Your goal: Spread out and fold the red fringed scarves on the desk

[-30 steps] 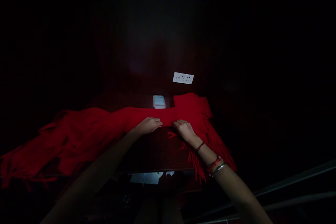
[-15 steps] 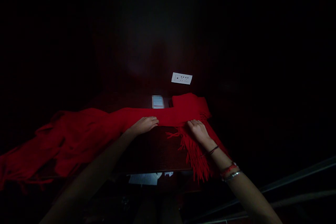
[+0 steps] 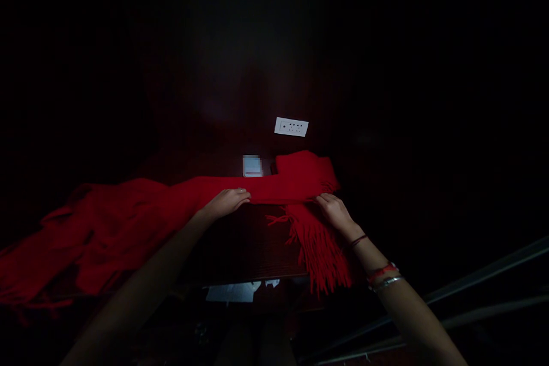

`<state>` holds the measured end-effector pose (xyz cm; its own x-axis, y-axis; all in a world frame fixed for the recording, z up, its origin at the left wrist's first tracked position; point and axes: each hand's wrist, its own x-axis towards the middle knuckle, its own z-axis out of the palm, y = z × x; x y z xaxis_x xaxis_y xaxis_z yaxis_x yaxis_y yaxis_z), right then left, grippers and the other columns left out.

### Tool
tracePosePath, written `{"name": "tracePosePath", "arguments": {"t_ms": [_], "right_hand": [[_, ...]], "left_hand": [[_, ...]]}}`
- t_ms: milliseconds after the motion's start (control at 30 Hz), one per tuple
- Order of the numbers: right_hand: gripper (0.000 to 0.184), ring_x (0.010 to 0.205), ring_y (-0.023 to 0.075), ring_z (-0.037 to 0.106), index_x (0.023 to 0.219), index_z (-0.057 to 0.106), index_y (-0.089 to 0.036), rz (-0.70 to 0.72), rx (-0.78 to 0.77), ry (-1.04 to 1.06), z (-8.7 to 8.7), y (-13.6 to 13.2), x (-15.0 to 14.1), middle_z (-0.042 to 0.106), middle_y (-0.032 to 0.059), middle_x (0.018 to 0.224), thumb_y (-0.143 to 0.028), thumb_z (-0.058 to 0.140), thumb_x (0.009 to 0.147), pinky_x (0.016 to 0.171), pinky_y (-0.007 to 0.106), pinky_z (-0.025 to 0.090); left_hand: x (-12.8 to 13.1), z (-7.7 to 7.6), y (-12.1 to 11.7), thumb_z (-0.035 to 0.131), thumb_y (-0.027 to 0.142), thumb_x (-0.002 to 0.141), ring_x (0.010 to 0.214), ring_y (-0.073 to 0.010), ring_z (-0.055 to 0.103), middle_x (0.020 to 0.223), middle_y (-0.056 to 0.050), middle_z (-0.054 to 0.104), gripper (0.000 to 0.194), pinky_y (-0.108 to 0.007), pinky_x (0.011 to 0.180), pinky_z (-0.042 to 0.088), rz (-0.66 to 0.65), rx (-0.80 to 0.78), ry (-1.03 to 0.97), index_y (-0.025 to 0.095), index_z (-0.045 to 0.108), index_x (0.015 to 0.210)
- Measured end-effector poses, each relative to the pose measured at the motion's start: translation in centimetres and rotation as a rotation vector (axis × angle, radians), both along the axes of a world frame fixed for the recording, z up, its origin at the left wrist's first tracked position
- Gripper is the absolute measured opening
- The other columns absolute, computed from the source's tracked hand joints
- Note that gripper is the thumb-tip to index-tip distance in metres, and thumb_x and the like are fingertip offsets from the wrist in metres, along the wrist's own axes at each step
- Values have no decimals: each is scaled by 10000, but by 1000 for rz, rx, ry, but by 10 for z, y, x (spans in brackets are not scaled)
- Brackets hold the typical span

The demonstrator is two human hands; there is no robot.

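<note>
A long red fringed scarf [image 3: 141, 211] lies across a small dark table [image 3: 253, 246] and trails off to the left. My left hand [image 3: 226, 202] rests on the scarf's near edge, fingers together and curled onto the cloth. My right hand [image 3: 335, 210] lies farther right on the scarf, fingers down on the fabric just above the fringe [image 3: 319, 251] that hangs over the table's front edge. Bracelets circle the right wrist.
The room is very dark. A white wall socket plate [image 3: 291, 126] sits behind the table. A small pale card or box [image 3: 251, 165] lies at the table's back, touching the scarf. Pale papers [image 3: 231, 291] show under the table's front edge.
My right hand has slid rightward along the scarf, away from the left hand. The fringe now hangs left of the right wrist. The left hand has hardly moved.
</note>
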<state>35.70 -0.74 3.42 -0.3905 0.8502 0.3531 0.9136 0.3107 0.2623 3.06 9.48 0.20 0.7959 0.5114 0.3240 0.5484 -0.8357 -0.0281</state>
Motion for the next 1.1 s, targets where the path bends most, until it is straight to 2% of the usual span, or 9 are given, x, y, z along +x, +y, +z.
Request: {"name": "tracePosePath", "arguments": {"t_ms": [100, 200, 400, 500, 567, 733, 900, 1000, 1100], "right_hand": [[250, 756, 153, 517, 940, 565, -139, 34, 3, 84, 15, -1, 4, 584, 76, 794, -163, 336, 841, 713, 245, 366], [240, 775, 149, 533, 955, 552, -144, 23, -19, 144, 38, -7, 5, 596, 76, 831, -199, 345, 846, 701, 229, 368], [198, 714, 139, 548, 872, 559, -150, -125, -61, 73, 82, -20, 3, 600, 75, 805, -185, 369, 831, 617, 205, 357], [202, 720, 133, 550, 827, 571, -150, -92, -68, 134, 98, -24, 3, 603, 73, 792, -161, 370, 822, 633, 201, 361], [206, 711, 133, 551, 802, 576, -149, -42, -53, 183, 107, -28, 4, 605, 67, 771, -153, 371, 815, 634, 203, 366], [205, 686, 139, 562, 763, 597, -161, -5, -81, 198, 125, -41, 4, 620, 52, 741, -141, 394, 785, 623, 205, 376], [221, 692, 139, 575, 796, 616, -175, 4, -90, 222, 136, -55, 8, 638, 37, 768, -162, 396, 785, 636, 202, 387], [219, 712, 147, 580, 799, 622, -175, -40, -83, 201, 142, -62, 13, 643, 36, 773, -165, 404, 780, 645, 209, 391], [220, 731, 147, 581, 799, 622, -180, -49, -76, 179, 151, -69, 15, 646, 27, 779, -163, 404, 778, 652, 206, 393]], "left_hand": [[-1, 2, 0, 280, 299, 881, 861, -159, 523, 921, -55, 566, 297, -251, 776, 389, -14, 0, -59, 168, 544, 916], [-2, 14, -2, 261, 307, 884, 850, -149, 517, 904, -52, 561, 318, -245, 785, 387, -48, -17, -153, 158, 542, 901], [-10, 63, -9, 268, 324, 869, 809, -165, 504, 869, -55, 547, 316, -281, 760, 387, 29, 11, -283, 158, 536, 875], [-13, 83, -17, 259, 320, 860, 780, -174, 498, 823, -55, 542, 309, -293, 735, 381, 75, -5, -319, 159, 522, 839], [-14, 91, -24, 246, 319, 861, 744, -164, 502, 795, -43, 545, 301, -277, 700, 380, 104, -67, -354, 166, 503, 839], [-21, 101, -44, 274, 347, 846, 600, -118, 495, 669, 4, 542, 303, -210, 585, 361, 42, -329, -201, 177, 512, 770], [-35, 118, -63, 406, 413, 783, 600, -98, 491, 648, 36, 538, 286, -174, 567, 343, -59, -418, -123, 164, 532, 720], [-39, 114, -65, 461, 403, 761, 714, -125, 522, 758, 10, 572, 252, -191, 664, 362, -132, -359, -8, 172, 559, 759], [-39, 96, -58, 403, 344, 802, 789, -173, 528, 828, -55, 577, 246, -252, 733, 366, -2, -147, -21, 163, 567, 823]]}}
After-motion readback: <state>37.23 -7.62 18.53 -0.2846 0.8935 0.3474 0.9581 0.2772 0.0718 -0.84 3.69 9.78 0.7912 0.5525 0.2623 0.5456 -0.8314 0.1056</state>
